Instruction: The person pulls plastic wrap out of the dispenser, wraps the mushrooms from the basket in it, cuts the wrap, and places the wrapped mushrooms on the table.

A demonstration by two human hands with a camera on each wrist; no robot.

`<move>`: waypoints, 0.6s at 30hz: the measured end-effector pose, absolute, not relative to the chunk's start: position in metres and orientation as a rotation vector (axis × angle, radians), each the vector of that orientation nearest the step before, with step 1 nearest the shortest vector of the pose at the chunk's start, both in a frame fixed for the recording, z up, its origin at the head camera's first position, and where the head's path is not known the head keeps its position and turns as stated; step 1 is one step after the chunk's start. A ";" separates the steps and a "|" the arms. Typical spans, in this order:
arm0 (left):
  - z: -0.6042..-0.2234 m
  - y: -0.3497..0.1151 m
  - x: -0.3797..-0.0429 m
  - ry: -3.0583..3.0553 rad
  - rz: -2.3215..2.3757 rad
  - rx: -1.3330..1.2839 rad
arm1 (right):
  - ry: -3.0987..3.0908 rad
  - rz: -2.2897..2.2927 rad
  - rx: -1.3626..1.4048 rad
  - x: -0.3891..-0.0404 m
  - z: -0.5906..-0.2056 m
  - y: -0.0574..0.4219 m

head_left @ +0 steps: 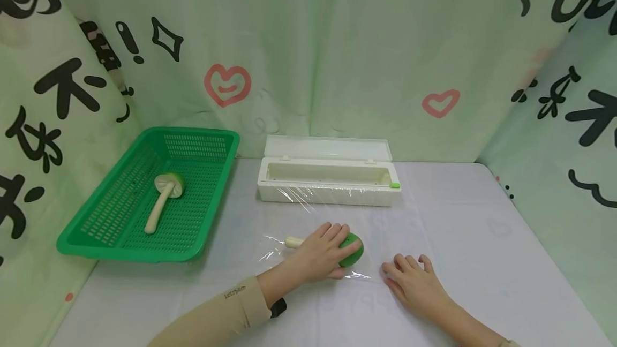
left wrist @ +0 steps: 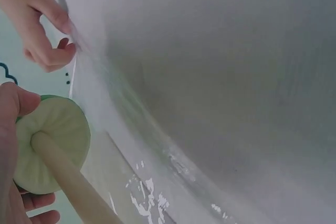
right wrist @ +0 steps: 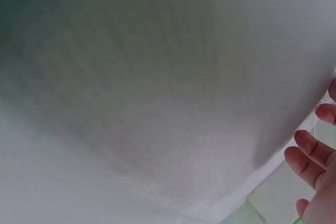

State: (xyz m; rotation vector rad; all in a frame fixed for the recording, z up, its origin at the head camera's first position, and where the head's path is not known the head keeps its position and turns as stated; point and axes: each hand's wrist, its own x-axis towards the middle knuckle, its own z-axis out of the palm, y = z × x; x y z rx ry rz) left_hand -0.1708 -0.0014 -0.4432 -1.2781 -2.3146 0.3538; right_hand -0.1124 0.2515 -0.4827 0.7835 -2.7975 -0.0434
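My left hand [head_left: 320,253] grips the green cap of a toy mushroom [head_left: 353,250], which lies sideways with its pale stem pointing left. In the left wrist view the pale gilled underside of the mushroom [left wrist: 58,145] faces the camera, thumb and fingers round the cap. A sheet of clear cling film [head_left: 270,250] spreads around the mushroom on the table and runs up to a white dispenser box [head_left: 328,197]. To the right, my right hand [head_left: 416,285] has bent fingers; the left wrist view shows its thumb and forefinger pinching the film's edge.
The dispenser box stands at the back with its lid [head_left: 328,148] raised and a small green cutter [head_left: 394,185] at its front right. On the left, a green basket [head_left: 207,234] contains a second toy mushroom [head_left: 161,202]. Printed curtains [head_left: 361,58] enclose the table.
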 end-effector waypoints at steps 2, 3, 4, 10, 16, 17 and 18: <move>-0.448 0.002 -0.173 -2.339 0.371 -1.274 | -2.804 -0.052 0.784 -0.113 -0.483 0.251; -0.450 0.003 -0.174 -2.353 0.388 -1.270 | -2.805 -0.055 0.786 -0.113 -0.483 0.252; -0.452 0.004 -0.174 -2.373 0.401 -1.266 | -2.806 -0.057 0.788 -0.113 -0.483 0.252; -0.462 0.005 -0.178 -2.493 0.409 -1.231 | -2.789 -0.063 0.808 -0.113 -0.484 0.252; -0.464 0.003 -0.182 -2.662 0.258 -1.229 | -2.755 -0.049 0.808 -0.114 -0.485 0.253; -0.464 0.002 -0.182 -2.697 0.213 -1.230 | -2.746 -0.045 0.810 -0.114 -0.485 0.253; -0.464 0.001 -0.183 -2.724 0.170 -1.233 | -2.739 -0.041 0.812 -0.115 -0.485 0.253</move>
